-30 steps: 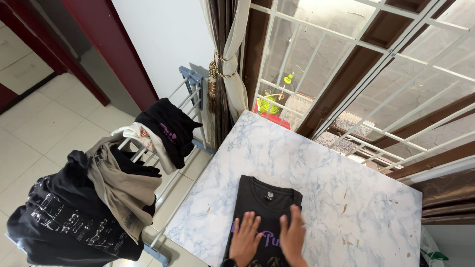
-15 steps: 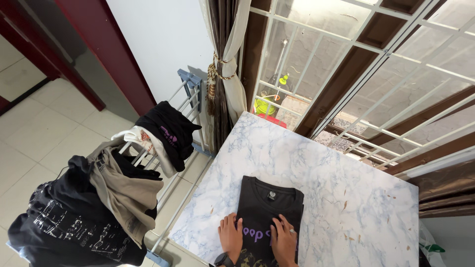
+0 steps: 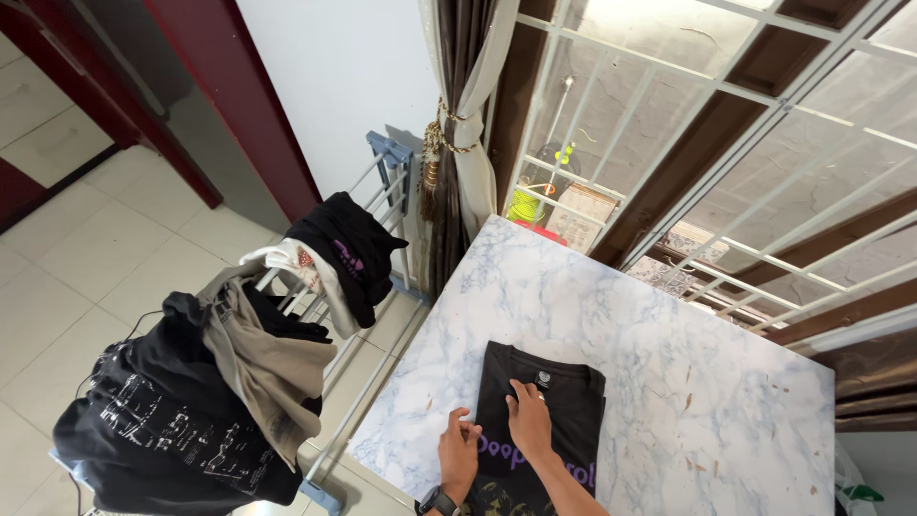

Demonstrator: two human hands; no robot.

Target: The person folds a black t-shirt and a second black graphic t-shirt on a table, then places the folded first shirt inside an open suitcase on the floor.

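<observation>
A folded black T-shirt [image 3: 570, 413] with purple lettering lies on the near part of a white marble-patterned table [image 3: 573, 296]. My right hand [image 3: 528, 421] lies flat on the shirt just below its collar label. At the shirt's left edge, my left hand [image 3: 459, 451], with a dark watch on the wrist, has its fingers curled onto the fabric. Both forearms come in from the bottom edge, and the shirt's lower part runs out of view.
A metal drying rack [image 3: 384, 182] stands left of the table, hung with a black garment [image 3: 349, 250], a beige one [image 3: 272, 368] and a black printed one [image 3: 158, 425]. A tied curtain [image 3: 468, 115] and a barred window [image 3: 726, 143] lie beyond the table. Tiled floor [image 3: 86, 248] is at left.
My right hand has slid up the shirt toward the collar. My left hand has moved to the shirt's left edge and curled its fingers. The view has shifted slightly.
</observation>
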